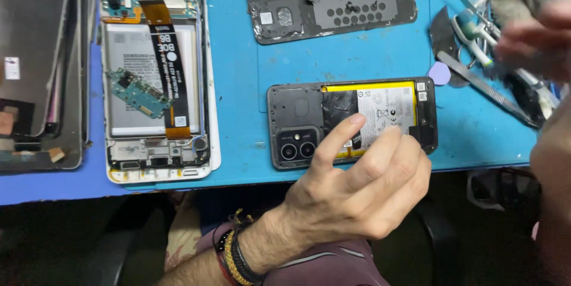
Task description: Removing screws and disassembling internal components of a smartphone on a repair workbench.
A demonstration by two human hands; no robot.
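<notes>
Blue matting covers the table [357, 66], crowded with phone parts. Left hand [357, 185] hovers loosely curled over the near edge of an opened dark phone [297, 113], index finger extended onto its exposed battery [386, 107], gripping nothing. Right hand [535, 42] is blurred, up and to the right among metal tweezers [488, 87]; whether it holds anything I cannot tell. Pressing hard or prying with metal could, I judge, puncture the battery. A second gutted phone [148, 72] lies well left of the hand.
</notes>
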